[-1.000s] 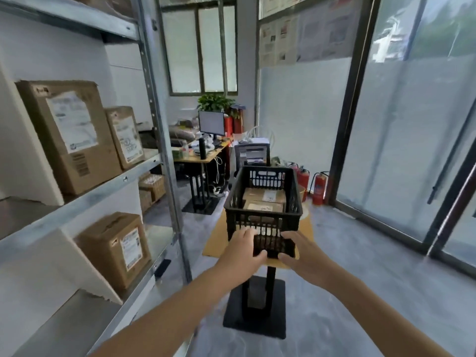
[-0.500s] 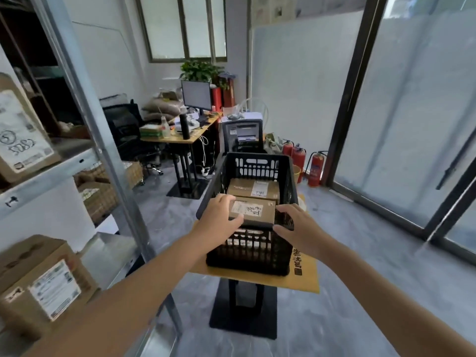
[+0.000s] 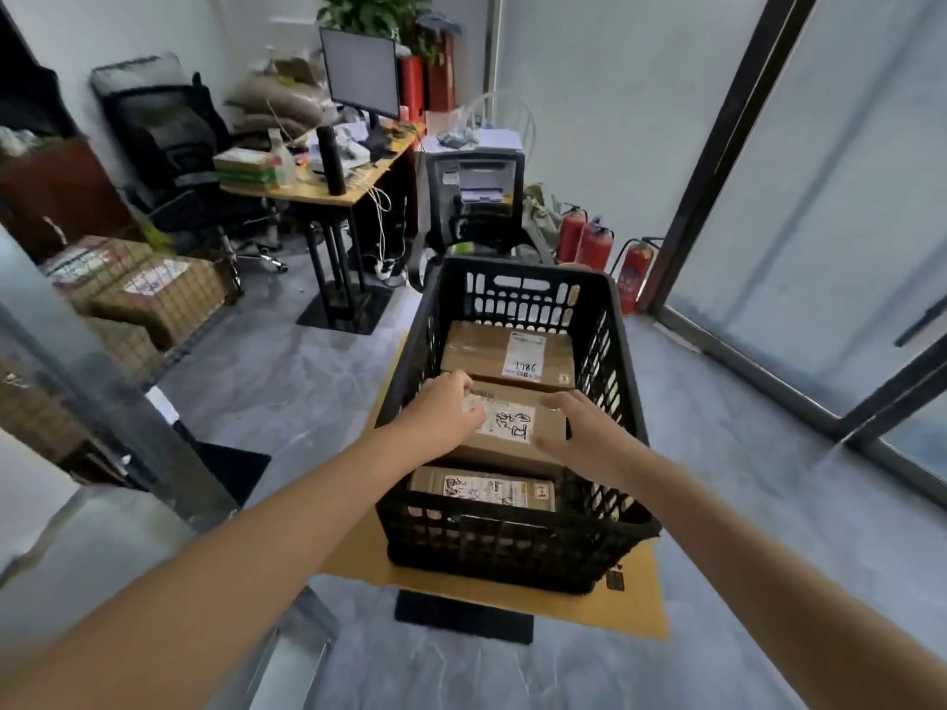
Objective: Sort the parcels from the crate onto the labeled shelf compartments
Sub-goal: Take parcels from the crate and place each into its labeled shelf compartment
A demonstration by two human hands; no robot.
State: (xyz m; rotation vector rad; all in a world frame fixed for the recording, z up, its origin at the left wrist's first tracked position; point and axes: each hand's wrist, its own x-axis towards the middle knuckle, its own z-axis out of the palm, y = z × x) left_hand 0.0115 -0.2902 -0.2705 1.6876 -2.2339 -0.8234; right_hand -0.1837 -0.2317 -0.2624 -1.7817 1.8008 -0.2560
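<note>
Left hand (image 3: 445,408) is laid on the left end of the middle parcel (image 3: 505,450), fingers curled over its top. Right hand (image 3: 581,432) is held wide, fingers straight, at the parcel's right end; contact there cannot be confirmed.

Middle parcel is seated across the centre of the crate (image 3: 620,361), raised above the near parcel (image 3: 487,488) at the near wall and just beside the far parcel (image 3: 505,353) at the far wall. Crate is carried on a cardboard sheet (image 3: 638,602).

Step judged: pickup being set up, parcel not yet lifted clear.

Advised: both ends to be clamped evenly, parcel lifted straight up past the rim so the side walls are not snagged. Its label (image 3: 505,420) is to be kept face-up and read before a compartment is chosen.

Shelf labels are not in view; only a blurred metal upright (image 3: 110,402) is seen at left.
</note>
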